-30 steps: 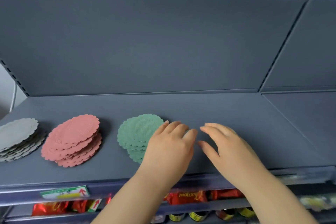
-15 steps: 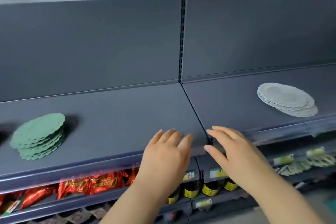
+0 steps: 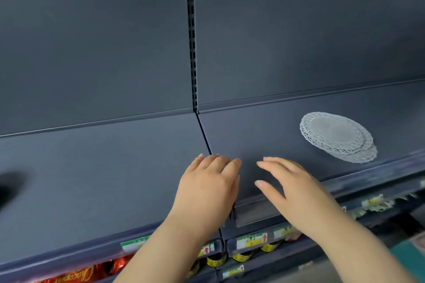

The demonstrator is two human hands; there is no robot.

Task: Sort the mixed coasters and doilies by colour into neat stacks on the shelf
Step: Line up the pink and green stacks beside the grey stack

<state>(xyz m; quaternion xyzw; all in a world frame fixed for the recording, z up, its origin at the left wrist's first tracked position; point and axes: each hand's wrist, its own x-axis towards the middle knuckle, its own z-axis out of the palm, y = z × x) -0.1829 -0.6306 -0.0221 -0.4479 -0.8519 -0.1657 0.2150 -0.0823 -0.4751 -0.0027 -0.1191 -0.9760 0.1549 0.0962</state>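
Currently between stacks, probably: white doilies slightly fanned, right section of shelf. Left hand and right hand near, at the seam, fingers straight, empty, apart from doilies. Next, likely: reach right, square edges.

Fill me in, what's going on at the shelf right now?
A person's left hand and right hand are open, palms down, over the front of the dark grey metal shelf, near the seam between two sections. Neither holds anything. A slightly offset stack of white round lace paper doilies lies on the right-hand section, apart from both hands.
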